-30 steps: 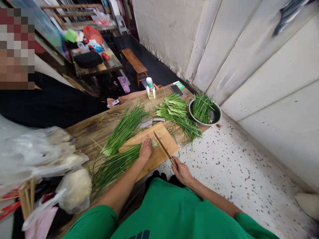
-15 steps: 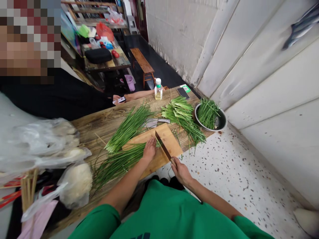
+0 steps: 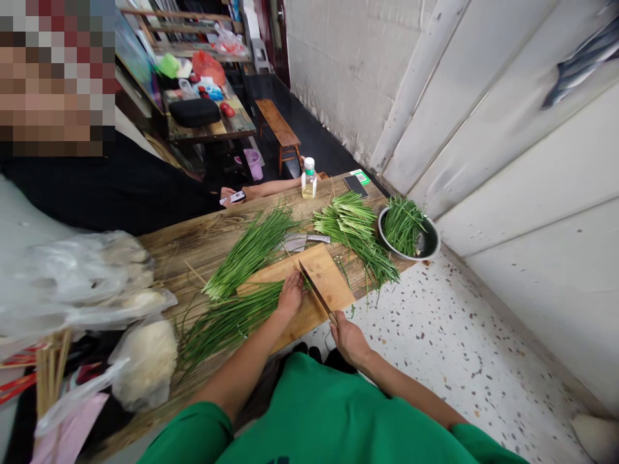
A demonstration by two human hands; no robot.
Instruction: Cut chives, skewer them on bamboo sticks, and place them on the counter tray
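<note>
My left hand (image 3: 291, 293) is closed over the end of a bunch of green chives (image 3: 232, 319), pressing it on the wooden cutting board (image 3: 336, 277). In my right hand (image 3: 351, 339) is the handle of a long kitchen knife (image 3: 315, 287). Its dark blade slants across the board, close beside my left fingertips. A second bunch of chives (image 3: 249, 251) lies beyond the board to the left. Trimmed-looking chives (image 3: 353, 222) are piled past its right side. Behind the board rests another broad-bladed knife (image 3: 293, 243).
A metal bowl (image 3: 432, 248) holding chives stands at the table's right end. Near the far edge are a bottle (image 3: 309, 183) and a dark phone (image 3: 356, 185). Plastic bags (image 3: 91, 270) crowd the left. Across the table, another person's hand (image 3: 227, 195) holds a phone.
The knife has shifted slightly left, nearer my left fingers. My left hand stays on the chives. The whole view has moved a little.
</note>
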